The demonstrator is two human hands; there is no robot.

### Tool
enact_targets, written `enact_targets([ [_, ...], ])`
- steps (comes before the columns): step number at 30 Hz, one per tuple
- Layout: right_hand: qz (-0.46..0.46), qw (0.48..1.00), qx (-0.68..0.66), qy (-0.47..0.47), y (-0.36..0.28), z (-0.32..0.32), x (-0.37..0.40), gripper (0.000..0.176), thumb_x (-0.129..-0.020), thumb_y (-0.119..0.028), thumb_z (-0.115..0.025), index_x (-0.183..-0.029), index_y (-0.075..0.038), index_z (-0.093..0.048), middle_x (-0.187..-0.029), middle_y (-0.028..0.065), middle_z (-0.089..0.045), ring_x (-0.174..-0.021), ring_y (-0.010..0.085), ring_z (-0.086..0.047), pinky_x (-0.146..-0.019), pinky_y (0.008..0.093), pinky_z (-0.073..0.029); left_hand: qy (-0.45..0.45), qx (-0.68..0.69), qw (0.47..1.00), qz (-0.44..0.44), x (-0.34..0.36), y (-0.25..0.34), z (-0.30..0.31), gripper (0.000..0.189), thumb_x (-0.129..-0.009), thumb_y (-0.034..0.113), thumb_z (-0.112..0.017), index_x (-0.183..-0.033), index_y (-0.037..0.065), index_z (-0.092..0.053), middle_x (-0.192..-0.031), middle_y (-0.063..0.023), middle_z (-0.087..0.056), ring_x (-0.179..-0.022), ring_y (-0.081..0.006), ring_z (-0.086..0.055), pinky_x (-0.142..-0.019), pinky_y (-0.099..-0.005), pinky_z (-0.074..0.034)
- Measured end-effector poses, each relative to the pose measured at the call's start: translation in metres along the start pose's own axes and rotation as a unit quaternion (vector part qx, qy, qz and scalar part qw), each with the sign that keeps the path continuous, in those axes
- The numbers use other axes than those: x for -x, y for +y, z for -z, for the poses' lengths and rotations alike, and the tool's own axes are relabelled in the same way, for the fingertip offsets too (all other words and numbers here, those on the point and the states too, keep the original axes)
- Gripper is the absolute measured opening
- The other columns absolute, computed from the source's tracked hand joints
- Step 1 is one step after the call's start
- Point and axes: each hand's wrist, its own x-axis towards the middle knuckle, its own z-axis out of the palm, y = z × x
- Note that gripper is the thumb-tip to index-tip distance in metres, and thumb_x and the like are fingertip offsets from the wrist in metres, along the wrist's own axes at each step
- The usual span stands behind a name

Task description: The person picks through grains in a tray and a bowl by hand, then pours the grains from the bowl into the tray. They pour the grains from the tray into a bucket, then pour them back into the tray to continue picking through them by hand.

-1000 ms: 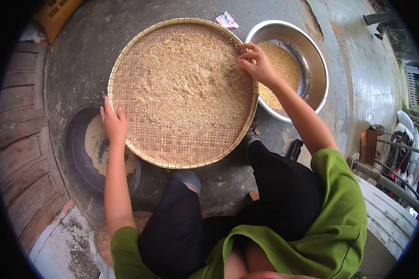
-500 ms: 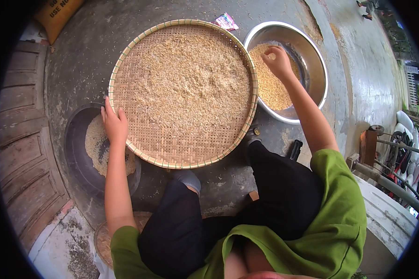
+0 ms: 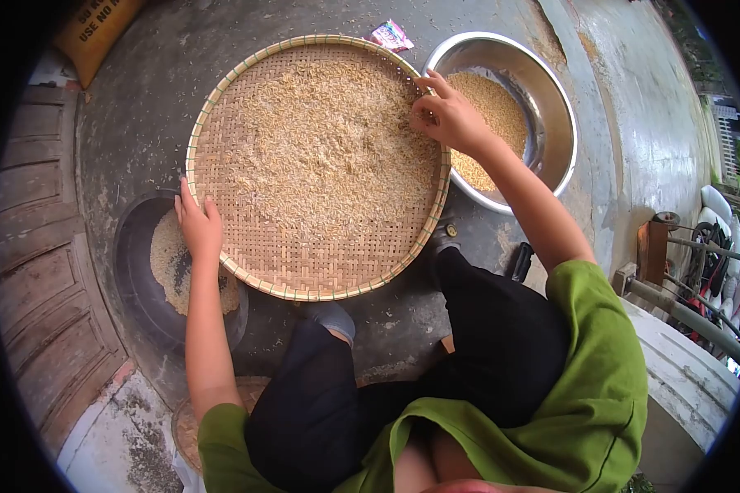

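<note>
A round woven bamboo tray [image 3: 304,259] carries a wide layer of pale unhusked grain [image 3: 329,148]. My left hand [image 3: 199,230] grips its left rim, fingers along the outside and thumb at the edge. Over the tray's upper right rim is my right hand [image 3: 452,119], its bent fingers apart and reaching above the grain. No object shows in those fingers. Beside the tray, partly under my right forearm, a steel basin [image 3: 557,123] holds more golden grain [image 3: 493,107].
A dark basin [image 3: 136,287] with paler grain stands at lower left, under my left forearm. A small pink packet [image 3: 392,36] lies beyond the tray. An orange sack [image 3: 99,37] rests at the upper left near wooden door panels [image 3: 45,197]. A black object [image 3: 520,261] is near my knee.
My right hand has moved left from above the steel basin to the tray's right rim, its pinched fingers now spread. The left hand keeps its hold on the tray.
</note>
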Motion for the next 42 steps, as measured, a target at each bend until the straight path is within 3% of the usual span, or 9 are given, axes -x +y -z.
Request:
enact_targets([
  [9, -0.028, 0.999, 0.018, 0.007, 0.0, -0.012, 0.003, 0.012, -0.071, -0.02, -0.066, -0.081, -0.013, -0.063, -0.131, 0.0102, -0.038, -0.128, 0.0315, -0.027, -0.099, 0.0426, -0.033, 0.0, -0.009, 1.0, 0.01, 0.001, 0.0, 0.001, 0.056, -0.085, 0.018, -0.045, -0.135, 0.007, -0.023, -0.129, -0.021, -0.039, -0.126, -0.0381, -0.026, -0.101, -0.0431, -0.026],
  [13, -0.021, 0.999, 0.01, 0.025, 0.0, -0.011, 0.004, 0.008, -0.072, -0.014, -0.066, -0.078, -0.009, -0.064, -0.132, 0.0083, -0.037, -0.127, 0.033, -0.028, -0.096, 0.0437, -0.038, 0.002, -0.012, 1.0, 0.0, 0.001, -0.001, 0.0, 0.056, -0.085, 0.018, -0.046, -0.135, 0.007, -0.023, -0.129, -0.0207, -0.039, -0.125, -0.0381, -0.026, -0.101, -0.0429, -0.026],
  [22, -0.047, 0.995, -0.061, 0.065, 0.01, -0.001, 0.006, 0.007, -0.076, -0.016, -0.063, -0.079, -0.01, -0.066, -0.125, 0.0102, -0.046, -0.127, 0.0326, -0.029, -0.096, 0.0424, -0.037, 0.009, -0.006, 1.0, -0.004, 0.0, -0.002, -0.001, 0.056, -0.085, 0.017, -0.046, -0.135, 0.007, -0.024, -0.128, -0.0206, -0.04, -0.125, -0.0388, -0.026, -0.101, -0.0433, -0.026],
  [26, -0.086, 0.989, -0.036, 0.112, 0.03, 0.008, 0.008, 0.016, -0.081, -0.019, -0.059, -0.081, -0.004, -0.062, -0.119, 0.013, -0.05, -0.123, 0.0333, -0.034, -0.094, 0.0406, -0.038, 0.011, 0.0, 1.0, -0.007, 0.0, -0.003, -0.002, 0.055, -0.085, 0.018, -0.046, -0.135, 0.007, -0.024, -0.128, -0.0204, -0.04, -0.125, -0.0387, -0.026, -0.101, -0.0432, -0.025],
  [29, -0.175, 0.978, 0.064, 0.096, 0.043, 0.015, 0.011, 0.029, -0.086, -0.028, -0.051, -0.082, -0.001, -0.061, -0.115, 0.0159, -0.052, -0.118, 0.0344, -0.04, -0.091, 0.0372, -0.04, 0.008, -0.013, 1.0, -0.003, 0.0, -0.004, -0.002, 0.055, -0.085, 0.018, -0.046, -0.135, 0.007, -0.024, -0.129, -0.0202, -0.04, -0.125, -0.0386, -0.026, -0.101, -0.0432, -0.025],
  [33, -0.189, 0.98, 0.007, 0.062, 0.033, 0.021, 0.012, 0.023, -0.083, -0.025, -0.055, -0.083, -0.003, -0.062, -0.115, 0.0158, -0.052, -0.118, 0.0338, -0.04, -0.093, 0.038, -0.039, 0.004, -0.01, 1.0, -0.001, 0.0, -0.003, -0.001, 0.055, -0.085, 0.018, -0.045, -0.135, 0.007, -0.024, -0.129, -0.0202, -0.039, -0.125, -0.0385, -0.026, -0.102, -0.0432, -0.025],
  [35, -0.089, 0.994, -0.047, 0.05, 0.024, 0.018, 0.012, 0.016, -0.079, -0.023, -0.06, -0.083, -0.008, -0.063, -0.123, 0.015, -0.046, -0.124, 0.0351, -0.033, -0.097, 0.0414, -0.036, 0.0, -0.012, 1.0, 0.0, 0.001, -0.002, -0.001, 0.055, -0.086, 0.018, -0.045, -0.135, 0.007, -0.024, -0.13, -0.0202, -0.038, -0.125, -0.0386, -0.026, -0.101, -0.0433, -0.025],
  [39, -0.03, 0.998, -0.058, -0.026, -0.002, 0.02, 0.012, 0.014, -0.071, -0.018, -0.069, -0.08, -0.011, -0.062, -0.137, 0.0126, -0.03, -0.131, 0.0373, -0.015, -0.103, 0.0487, -0.026, -0.003, -0.002, 1.0, 0.001, 0.0, -0.002, 0.0, 0.055, -0.085, 0.017, -0.045, -0.135, 0.006, -0.023, -0.13, -0.0208, -0.038, -0.125, -0.0391, -0.025, -0.102, -0.0435, -0.025],
  [42, 0.004, 0.998, 0.011, -0.069, -0.01, 0.016, 0.014, 0.015, -0.072, -0.023, -0.067, -0.081, -0.013, -0.062, -0.137, 0.0117, -0.029, -0.132, 0.0359, -0.014, -0.102, 0.0543, -0.025, -0.003, 0.002, 1.0, 0.0, 0.0, -0.001, 0.0, 0.056, -0.085, 0.017, -0.045, -0.135, 0.006, -0.023, -0.13, -0.0211, -0.037, -0.125, -0.0395, -0.025, -0.102, -0.0434, -0.025],
])
